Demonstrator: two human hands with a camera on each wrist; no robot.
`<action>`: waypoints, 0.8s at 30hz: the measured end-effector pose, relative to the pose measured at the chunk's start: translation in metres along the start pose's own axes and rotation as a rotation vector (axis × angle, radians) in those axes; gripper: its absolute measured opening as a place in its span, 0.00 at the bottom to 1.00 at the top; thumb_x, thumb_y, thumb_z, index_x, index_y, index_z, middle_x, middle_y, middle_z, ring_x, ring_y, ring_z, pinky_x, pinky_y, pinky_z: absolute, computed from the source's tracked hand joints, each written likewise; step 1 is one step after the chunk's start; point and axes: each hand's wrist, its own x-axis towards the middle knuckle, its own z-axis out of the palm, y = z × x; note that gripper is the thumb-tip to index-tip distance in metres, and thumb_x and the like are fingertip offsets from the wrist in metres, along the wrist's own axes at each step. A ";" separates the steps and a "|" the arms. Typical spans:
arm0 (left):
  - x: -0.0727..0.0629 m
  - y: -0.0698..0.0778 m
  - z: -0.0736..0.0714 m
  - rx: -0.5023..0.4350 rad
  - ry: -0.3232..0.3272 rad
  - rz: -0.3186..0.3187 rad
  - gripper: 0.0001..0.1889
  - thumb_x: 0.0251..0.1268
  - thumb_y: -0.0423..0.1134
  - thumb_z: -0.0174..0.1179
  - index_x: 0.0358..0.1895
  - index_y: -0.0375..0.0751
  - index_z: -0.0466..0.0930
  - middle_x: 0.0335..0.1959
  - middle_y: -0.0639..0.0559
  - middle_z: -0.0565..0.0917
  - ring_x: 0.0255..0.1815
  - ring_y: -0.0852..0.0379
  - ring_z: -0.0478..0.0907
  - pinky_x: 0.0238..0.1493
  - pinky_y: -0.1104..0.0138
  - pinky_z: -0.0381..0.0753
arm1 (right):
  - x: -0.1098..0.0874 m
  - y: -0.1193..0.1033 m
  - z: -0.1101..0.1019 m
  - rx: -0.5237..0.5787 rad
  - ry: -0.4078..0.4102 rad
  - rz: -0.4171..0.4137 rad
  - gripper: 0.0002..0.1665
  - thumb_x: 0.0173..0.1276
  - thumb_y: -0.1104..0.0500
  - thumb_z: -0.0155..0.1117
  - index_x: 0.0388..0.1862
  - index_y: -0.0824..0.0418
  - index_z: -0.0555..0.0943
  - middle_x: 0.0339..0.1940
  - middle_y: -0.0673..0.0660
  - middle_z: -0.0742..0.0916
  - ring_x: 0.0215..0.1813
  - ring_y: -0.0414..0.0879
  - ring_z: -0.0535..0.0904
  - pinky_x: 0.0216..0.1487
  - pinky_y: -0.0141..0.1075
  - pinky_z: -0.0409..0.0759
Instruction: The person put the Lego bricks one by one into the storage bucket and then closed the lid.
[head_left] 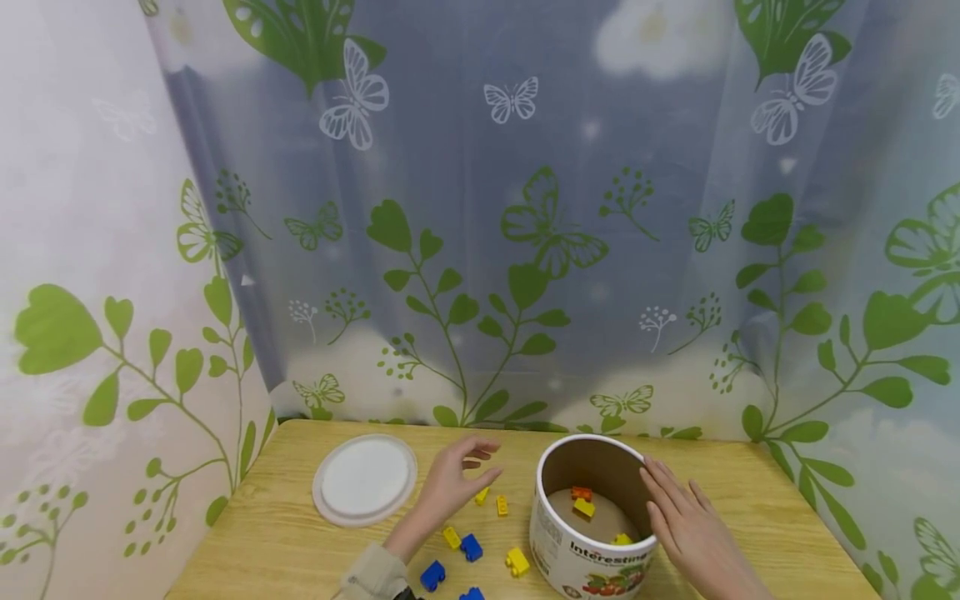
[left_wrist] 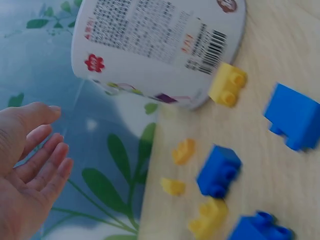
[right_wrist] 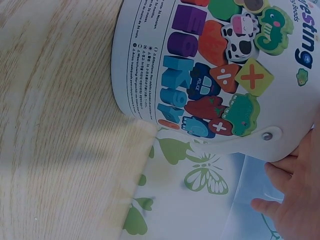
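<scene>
A white round bucket [head_left: 553, 537] with printed toy pictures stands upright near the table's right side. Inside it lie an orange-red block [head_left: 581, 492] and a yellow block [head_left: 583, 508], with another yellow one partly hidden by the front rim. My right hand [head_left: 688, 521] rests on the bucket's right rim with its fingers stretched out. To the left of the bucket my left hand [head_left: 452, 479] hovers over the table, fingers loosely bent and nothing in them. Yellow blocks [head_left: 502, 505] and blue blocks [head_left: 471, 547] lie below and beside it.
A round white lid [head_left: 365, 477] lies flat on the wooden table [head_left: 262, 508] at the left. One yellow block [head_left: 517, 562] sits close to the bucket's left side. A patterned curtain [head_left: 465, 250] hangs along the table's back edge.
</scene>
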 end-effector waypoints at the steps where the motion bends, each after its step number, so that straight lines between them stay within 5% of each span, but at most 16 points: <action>1: -0.002 -0.003 -0.001 -0.006 -0.005 -0.009 0.17 0.67 0.36 0.68 0.56 0.37 0.82 0.53 0.44 0.85 0.52 0.43 0.82 0.55 0.49 0.84 | 0.000 0.000 0.000 0.002 -0.004 0.003 0.28 0.77 0.56 0.58 0.73 0.62 0.73 0.74 0.58 0.74 0.80 0.41 0.58 0.71 0.20 0.23; 15: -0.041 -0.045 -0.019 0.058 -0.172 -0.101 0.15 0.65 0.32 0.68 0.53 0.31 0.82 0.51 0.36 0.85 0.51 0.35 0.82 0.49 0.48 0.85 | 0.000 -0.001 0.000 0.021 0.009 -0.004 0.28 0.77 0.57 0.58 0.72 0.63 0.73 0.74 0.59 0.75 0.78 0.25 0.41 0.71 0.19 0.22; 18: -0.046 -0.055 -0.022 0.071 -0.219 -0.116 0.13 0.66 0.33 0.67 0.51 0.33 0.84 0.49 0.39 0.86 0.50 0.38 0.83 0.48 0.53 0.87 | 0.000 -0.001 0.001 0.026 0.003 0.005 0.28 0.77 0.57 0.58 0.73 0.63 0.73 0.74 0.59 0.75 0.78 0.26 0.41 0.76 0.24 0.26; 21: -0.051 -0.063 -0.024 0.070 -0.265 -0.116 0.11 0.67 0.32 0.67 0.50 0.34 0.84 0.48 0.41 0.87 0.50 0.40 0.83 0.48 0.57 0.87 | 0.000 -0.002 0.000 0.027 -0.004 0.018 0.28 0.77 0.57 0.57 0.73 0.62 0.73 0.75 0.58 0.74 0.79 0.28 0.44 0.83 0.37 0.40; 24: -0.056 -0.067 -0.026 0.051 -0.318 -0.111 0.11 0.64 0.29 0.68 0.49 0.35 0.85 0.47 0.43 0.87 0.50 0.41 0.83 0.50 0.57 0.87 | 0.000 -0.002 0.000 0.027 -0.004 0.021 0.28 0.77 0.57 0.57 0.73 0.62 0.73 0.75 0.58 0.74 0.81 0.35 0.51 0.82 0.36 0.38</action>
